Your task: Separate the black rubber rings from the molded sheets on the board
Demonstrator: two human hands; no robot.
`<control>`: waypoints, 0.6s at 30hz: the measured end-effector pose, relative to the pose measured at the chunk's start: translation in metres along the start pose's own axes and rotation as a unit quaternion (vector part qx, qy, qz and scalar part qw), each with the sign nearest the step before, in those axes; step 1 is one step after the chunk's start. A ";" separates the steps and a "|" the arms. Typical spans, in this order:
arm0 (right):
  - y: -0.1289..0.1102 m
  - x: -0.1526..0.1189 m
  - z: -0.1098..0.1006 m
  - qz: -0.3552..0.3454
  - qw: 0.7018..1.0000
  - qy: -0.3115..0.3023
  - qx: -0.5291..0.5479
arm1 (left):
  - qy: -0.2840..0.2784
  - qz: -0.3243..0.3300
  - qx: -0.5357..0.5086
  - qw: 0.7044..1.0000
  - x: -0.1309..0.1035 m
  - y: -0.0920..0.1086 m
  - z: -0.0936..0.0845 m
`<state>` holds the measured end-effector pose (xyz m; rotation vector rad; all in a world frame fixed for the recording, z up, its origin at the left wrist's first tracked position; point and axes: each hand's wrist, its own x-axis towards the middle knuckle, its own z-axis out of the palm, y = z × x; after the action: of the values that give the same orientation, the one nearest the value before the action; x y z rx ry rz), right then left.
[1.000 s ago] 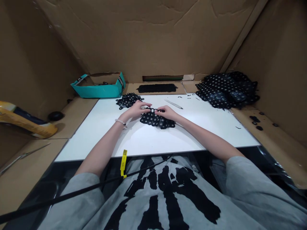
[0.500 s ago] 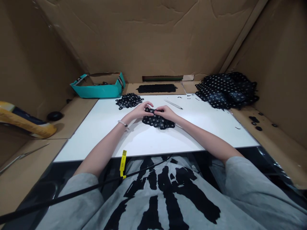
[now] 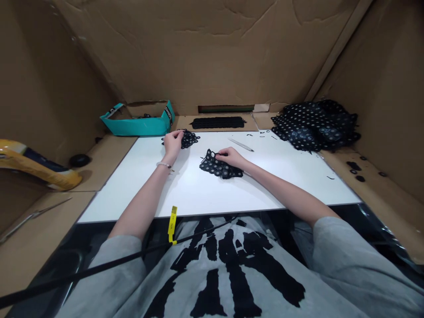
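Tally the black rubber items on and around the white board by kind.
Perforated black rubber sheet under the right hand: 1
Heap of loose black rubber rings by the left hand: 1
Pile of perforated black sheets at far right: 1
Flat black strip at the back: 1
Total: 4

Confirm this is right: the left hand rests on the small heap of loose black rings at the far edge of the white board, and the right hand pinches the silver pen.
Not quite. In the head view the right hand pinches the black perforated rubber sheet; the silver pen lies untouched beyond it. The left hand does rest on the small heap of loose black rings on the white board.
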<state>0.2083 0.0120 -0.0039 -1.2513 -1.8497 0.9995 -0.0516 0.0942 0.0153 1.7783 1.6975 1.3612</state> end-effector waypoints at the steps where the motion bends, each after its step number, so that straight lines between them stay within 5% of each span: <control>1: 0.000 0.000 0.000 0.002 1.000 0.003 0.002 | 0.012 -0.007 0.047 0.999 0.004 -0.004 -0.005; 6: 0.001 -0.001 0.001 0.007 1.000 0.010 0.005 | 0.000 0.047 0.163 0.986 -0.001 0.004 -0.015; 9: 0.000 0.000 0.002 0.009 1.000 0.010 0.018 | -0.140 0.136 0.117 0.974 -0.016 0.023 -0.009; 13: -0.002 0.000 0.003 -0.027 0.999 -0.003 0.039 | -0.351 0.195 0.060 0.914 -0.033 0.043 0.004; 18: -0.002 0.000 0.001 -0.044 0.998 -0.012 0.031 | -0.395 0.173 0.022 0.902 -0.040 0.047 0.008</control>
<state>0.2065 0.0117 -0.0022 -1.1166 -1.8618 1.0207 -0.0108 0.0501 0.0319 2.2925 1.0023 0.5331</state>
